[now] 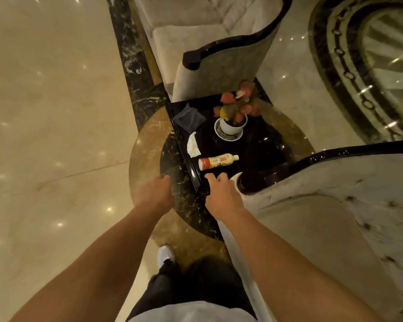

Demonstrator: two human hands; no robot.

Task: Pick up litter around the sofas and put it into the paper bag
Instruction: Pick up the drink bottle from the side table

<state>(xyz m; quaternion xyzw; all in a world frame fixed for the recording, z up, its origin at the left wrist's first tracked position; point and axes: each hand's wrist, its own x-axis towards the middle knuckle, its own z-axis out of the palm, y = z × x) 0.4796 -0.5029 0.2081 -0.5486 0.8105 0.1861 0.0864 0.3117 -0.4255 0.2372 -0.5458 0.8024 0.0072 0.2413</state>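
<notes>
A plastic bottle [216, 161] with a red-and-yellow label and white cap lies on its side on the dark glossy side table [261, 145]. A crumpled white tissue [193, 145] lies near the table's left edge, and a dark folded cloth or wrapper [188, 118] sits behind it. My right hand [220, 192] hovers just below the bottle, fingers loosely curled, holding nothing. My left hand [157, 192] hangs over the floor left of the table, also empty. No paper bag is in view.
A white pot with a red-leaved plant [233, 122] stands on the table's middle. A beige armchair [209, 47] stands behind the table and a tufted sofa arm [323, 194] to the right. Polished marble floor [56, 135] spreads to the left.
</notes>
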